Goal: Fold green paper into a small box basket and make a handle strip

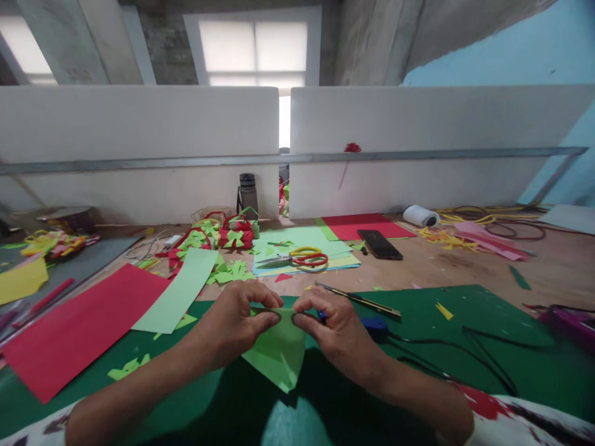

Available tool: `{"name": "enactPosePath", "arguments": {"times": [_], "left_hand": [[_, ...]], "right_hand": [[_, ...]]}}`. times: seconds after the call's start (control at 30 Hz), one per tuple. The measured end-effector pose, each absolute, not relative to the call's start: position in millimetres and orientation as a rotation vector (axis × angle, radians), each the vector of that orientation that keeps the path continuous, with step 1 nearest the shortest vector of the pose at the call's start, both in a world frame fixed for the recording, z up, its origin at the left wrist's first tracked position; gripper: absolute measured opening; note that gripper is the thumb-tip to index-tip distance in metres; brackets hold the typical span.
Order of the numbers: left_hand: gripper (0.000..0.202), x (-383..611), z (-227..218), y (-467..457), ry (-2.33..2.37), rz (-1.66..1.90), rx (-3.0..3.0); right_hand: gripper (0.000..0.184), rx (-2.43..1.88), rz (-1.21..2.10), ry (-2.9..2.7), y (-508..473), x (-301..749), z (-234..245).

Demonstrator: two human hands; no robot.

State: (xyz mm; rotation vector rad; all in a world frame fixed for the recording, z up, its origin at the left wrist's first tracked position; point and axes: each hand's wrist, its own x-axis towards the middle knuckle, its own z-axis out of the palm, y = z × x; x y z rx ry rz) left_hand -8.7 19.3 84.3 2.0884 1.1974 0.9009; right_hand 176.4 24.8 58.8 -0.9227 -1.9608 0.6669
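A folded piece of light green paper (pixel 279 353) hangs between my two hands, over the near part of the green cutting mat (pixel 446 310). My left hand (pixel 246 313) pinches its upper edge between thumb and fingers. Close beside it, my right hand (pixel 332 319) pinches the same edge a little further right. Just behind the right hand lies a utility knife (pixel 367 300). A blue tool (pixel 375 325) with a black cord is partly hidden by that hand.
Scissors (pixel 302 258) with yellow and red handles rest on stacked paper sheets. A red sheet (pixel 88 322) and a pale green strip (pixel 179 294) lie left. Small red paper baskets (pixel 236 235), a bottle (pixel 247 193), a phone (pixel 379 244) and a thread spool (pixel 419 215) stand further back.
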Motion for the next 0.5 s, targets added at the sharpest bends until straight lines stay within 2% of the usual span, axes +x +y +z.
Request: {"name": "enactPosePath", "arguments": {"times": [0.33, 0.5], "left_hand": [[0.008, -9.8, 89.3, 15.5, 1.171, 1.025, 2.127], [0.006, -8.2, 88.1, 13.5, 1.214, 1.0, 2.189]], "right_hand": [[0.012, -0.893, 0.673, -1.955, 24.7, 179.3, 58.7], [0.014, -0.673, 0.26, -2.038, 29.6, 181.7, 57.5]]}}
